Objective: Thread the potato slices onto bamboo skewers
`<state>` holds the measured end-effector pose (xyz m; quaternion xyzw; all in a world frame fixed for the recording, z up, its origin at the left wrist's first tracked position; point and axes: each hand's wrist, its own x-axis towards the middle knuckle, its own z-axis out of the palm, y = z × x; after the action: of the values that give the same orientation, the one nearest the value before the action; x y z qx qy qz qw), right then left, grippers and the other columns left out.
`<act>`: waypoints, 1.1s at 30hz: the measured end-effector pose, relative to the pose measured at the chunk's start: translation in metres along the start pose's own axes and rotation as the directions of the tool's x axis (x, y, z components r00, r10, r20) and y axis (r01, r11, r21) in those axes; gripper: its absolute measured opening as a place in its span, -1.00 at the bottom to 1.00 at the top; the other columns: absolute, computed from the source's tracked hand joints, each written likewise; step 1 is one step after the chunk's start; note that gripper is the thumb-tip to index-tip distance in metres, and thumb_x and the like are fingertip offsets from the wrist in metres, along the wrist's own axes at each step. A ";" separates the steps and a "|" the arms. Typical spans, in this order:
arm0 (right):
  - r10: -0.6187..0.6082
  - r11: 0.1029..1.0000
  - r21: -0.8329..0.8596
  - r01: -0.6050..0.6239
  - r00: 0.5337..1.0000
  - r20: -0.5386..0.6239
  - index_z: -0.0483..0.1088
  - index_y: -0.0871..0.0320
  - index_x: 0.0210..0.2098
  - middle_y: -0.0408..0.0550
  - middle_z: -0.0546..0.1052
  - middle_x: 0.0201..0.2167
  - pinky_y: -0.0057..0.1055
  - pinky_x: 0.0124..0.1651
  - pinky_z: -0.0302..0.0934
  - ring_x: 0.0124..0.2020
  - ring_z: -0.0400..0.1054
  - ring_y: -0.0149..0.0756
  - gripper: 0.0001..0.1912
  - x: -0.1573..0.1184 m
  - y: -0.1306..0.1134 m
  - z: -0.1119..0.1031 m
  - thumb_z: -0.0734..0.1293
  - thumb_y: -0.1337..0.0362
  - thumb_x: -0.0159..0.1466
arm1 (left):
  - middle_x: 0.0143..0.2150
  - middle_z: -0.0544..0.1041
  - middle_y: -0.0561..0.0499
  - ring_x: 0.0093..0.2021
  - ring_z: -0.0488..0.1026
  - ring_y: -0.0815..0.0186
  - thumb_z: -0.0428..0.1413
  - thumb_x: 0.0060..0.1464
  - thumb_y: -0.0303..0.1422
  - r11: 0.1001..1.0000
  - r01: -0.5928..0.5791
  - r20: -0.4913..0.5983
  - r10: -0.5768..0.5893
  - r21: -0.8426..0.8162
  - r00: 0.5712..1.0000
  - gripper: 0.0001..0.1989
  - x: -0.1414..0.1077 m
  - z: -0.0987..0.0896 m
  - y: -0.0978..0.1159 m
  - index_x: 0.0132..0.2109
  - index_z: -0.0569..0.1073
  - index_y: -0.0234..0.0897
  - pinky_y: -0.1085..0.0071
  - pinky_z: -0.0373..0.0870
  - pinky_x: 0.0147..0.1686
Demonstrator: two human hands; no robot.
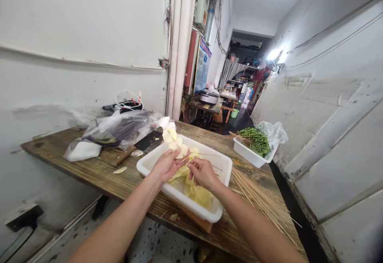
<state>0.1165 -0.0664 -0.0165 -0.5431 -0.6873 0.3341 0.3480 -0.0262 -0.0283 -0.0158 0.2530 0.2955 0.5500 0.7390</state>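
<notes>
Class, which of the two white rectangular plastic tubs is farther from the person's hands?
The smaller white plastic tub at right, heaped with small green pieces. The larger white plastic tub, directly below the left hand and right hand, holds thin pale-yellow slices.

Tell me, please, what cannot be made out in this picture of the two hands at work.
All in the head view:
Right hand: the palm, turned away from the camera.
White tray: much of its floor, covered by pale slices.
Plastic bag: its exact contents, veiled by crumpled film.
Poster: its writing, too small and blurred.
Wooden table: its near right end, cut off by the bottom edge.
</notes>
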 end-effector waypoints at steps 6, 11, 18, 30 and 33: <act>-0.088 0.996 -0.028 0.087 0.995 -0.036 0.44 0.17 -0.46 -0.21 0.42 -0.71 -0.60 -0.67 0.01 -0.78 0.09 -0.52 -0.73 0.002 0.007 0.000 0.15 0.31 0.25 | -0.24 0.52 -0.11 -0.17 0.52 0.21 0.04 0.08 -0.57 0.999 0.048 0.065 -0.049 0.020 0.997 -0.91 -0.002 0.003 0.000 -0.30 0.29 -0.32 0.32 0.50 -0.31; -0.153 0.985 -0.099 0.143 0.983 -0.106 0.38 0.17 -0.59 -0.20 0.39 -0.71 -0.57 -0.51 0.10 -0.68 0.18 -0.47 -0.68 0.002 0.008 -0.001 0.16 0.33 0.24 | -0.19 0.51 -0.08 -0.11 0.49 0.22 0.08 0.06 -0.52 0.998 0.053 0.104 -0.057 0.032 0.993 -0.92 -0.004 0.002 0.001 -0.29 0.32 -0.29 0.25 0.48 -0.23; -0.217 0.965 -0.179 0.192 0.968 -0.127 0.37 0.15 -0.63 -0.19 0.39 -0.71 -0.52 -0.40 0.11 -0.60 0.24 -0.42 -0.68 -0.007 0.002 -0.004 0.19 0.33 0.23 | -0.28 0.54 -0.15 -0.24 0.51 0.27 -0.04 0.17 -0.35 0.987 -0.081 -0.001 0.081 -0.139 0.997 -0.79 0.006 -0.002 0.007 -0.21 0.43 -0.39 0.29 0.47 -0.20; -0.061 0.993 -0.098 0.066 0.997 0.056 0.47 0.22 -0.39 -0.21 0.40 -0.73 -0.57 -0.70 -0.02 -0.82 0.01 -0.52 -0.70 -0.004 0.009 -0.004 0.12 0.33 0.25 | -0.23 0.55 -0.21 -0.23 0.52 0.26 -0.09 0.16 -0.53 0.991 -0.044 -0.058 0.037 -0.129 0.998 -0.78 0.001 0.004 0.007 -0.19 0.46 -0.46 0.32 0.47 -0.17; -0.047 0.993 -0.106 0.053 0.997 0.057 0.47 0.24 -0.35 -0.21 0.41 -0.72 -0.58 -0.72 -0.05 -0.82 0.01 -0.53 -0.72 -0.003 0.013 -0.004 0.13 0.33 0.24 | -0.23 0.55 -0.21 -0.22 0.51 0.25 -0.09 0.15 -0.54 0.993 -0.046 -0.046 0.042 -0.108 0.998 -0.78 -0.002 0.007 0.008 -0.18 0.45 -0.46 0.31 0.47 -0.17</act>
<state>0.1266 -0.0670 -0.0253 -0.5342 -0.7269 0.3024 0.3080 -0.0268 -0.0283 -0.0055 0.2067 0.2754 0.5869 0.7328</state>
